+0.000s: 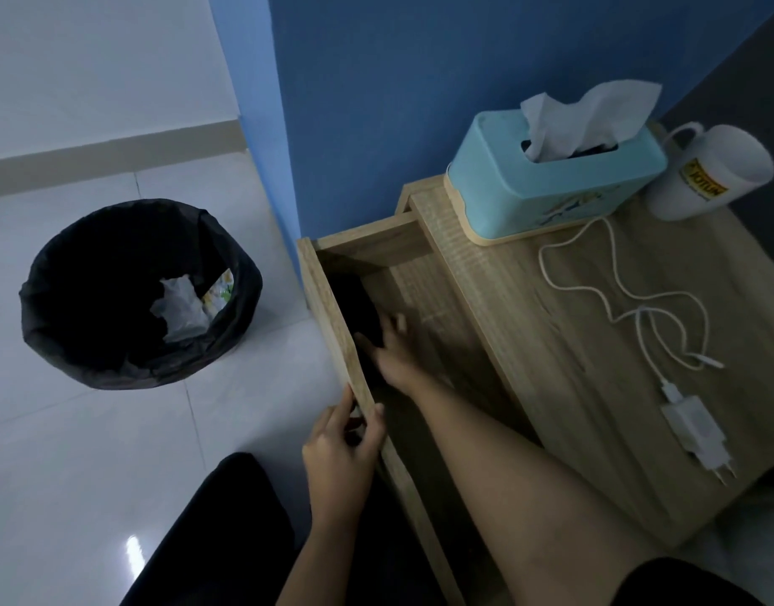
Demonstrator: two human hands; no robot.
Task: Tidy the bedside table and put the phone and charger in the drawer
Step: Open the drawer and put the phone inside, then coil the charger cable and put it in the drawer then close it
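The wooden bedside table [595,343] stands against a blue wall [420,102]; its drawer [333,317] is pulled out over white floor tiles [92,452]. The left hand [339,452] pinches the drawer front. The right hand [394,352], fingers spread, rests on a dark phone [359,308] inside.

We take this for a bedroom in a home. The landmark is a low wood-grain desk [595,325] set against a blue wall [420,102], its drawer [333,308] pulled open toward the floor [92,452]. On the desk, at the wall side, we see a tissue box [551,185], with a white mug [713,172] right of it. A charger [695,430] and its cable [638,308] lie on the desk nearer us. Left of the desk, on pale glossy tiles, stands a bin [136,295] lined with a black bag.
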